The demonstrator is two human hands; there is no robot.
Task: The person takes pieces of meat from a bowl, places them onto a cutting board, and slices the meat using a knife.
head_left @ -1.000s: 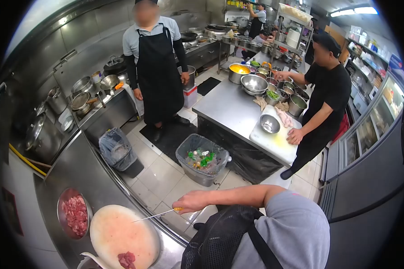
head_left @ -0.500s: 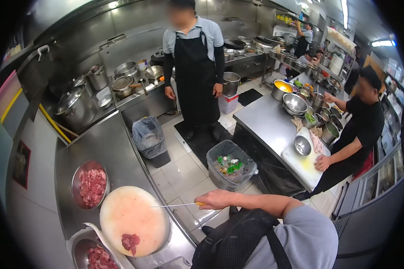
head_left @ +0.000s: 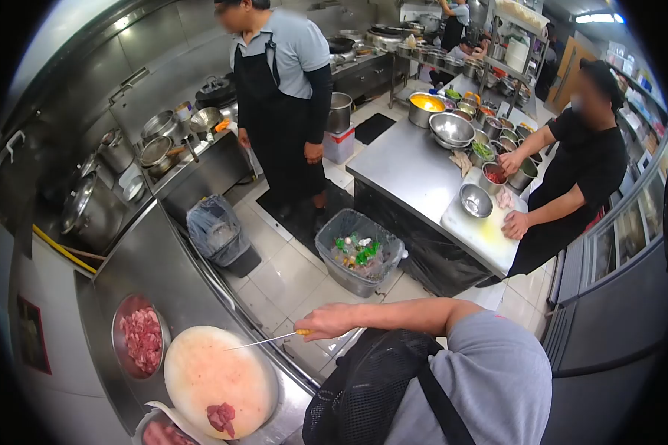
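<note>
Right hand (head_left: pixel 325 321): one, fingers closed around the yellow handle of a slender-bladed knife (head_left: pixel 274 338); blade directed at the board, its tip over the board's upper right part, contact not discernible. Left hand: out of view, grip cannot be told.

Steel counter (head_left: pixel 145 259), bearing:
– Round chopping board (head_left: pixel 215 378), pale, reddened on top, set beside the counter's aisle-side edge.
– Dark red meat piece (head_left: pixel 220 418), one, on the board near its lower rim, well apart from the knife.
– Steel bowl (head_left: pixel 135 302) of cut meat (head_left: pixel 142 340), near the counter's wall-side edge, just beside the board.
– Further meat (head_left: pixel 163 434), in a container below the board, partly cropped.

Steel worktable (head_left: pixel 401 167), across the aisle, bearing at its near corner a white cutting board (head_left: pixel 490 230); on that, a small steel bowl (head_left: pixel 475 200) and a co-worker's hand (head_left: pixel 516 225).

Floor: lined grey bin (head_left: pixel 341 278), beside the worktable.
</note>
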